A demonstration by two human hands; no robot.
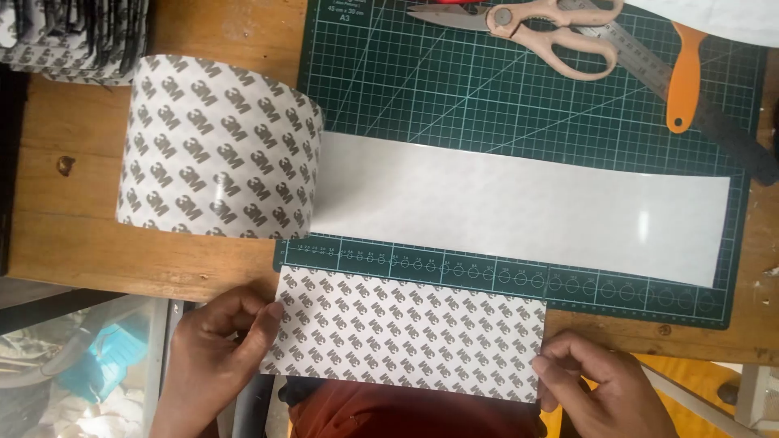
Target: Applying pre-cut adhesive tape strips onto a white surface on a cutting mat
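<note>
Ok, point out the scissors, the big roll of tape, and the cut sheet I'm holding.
scissors (560, 36): head view, on the beige handles.
roll of tape (215, 146): head view, on the patterned outer wrap.
cut sheet (406, 337): head view, on the middle of its patterned face.

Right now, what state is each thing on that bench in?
Tape roll: partly unrolled, strip lying flat across the green mat.
Cut sheet: held flat at both ends by left hand and right hand.
Scissors: closed.
Orange-handled knife: lying unused.
</note>
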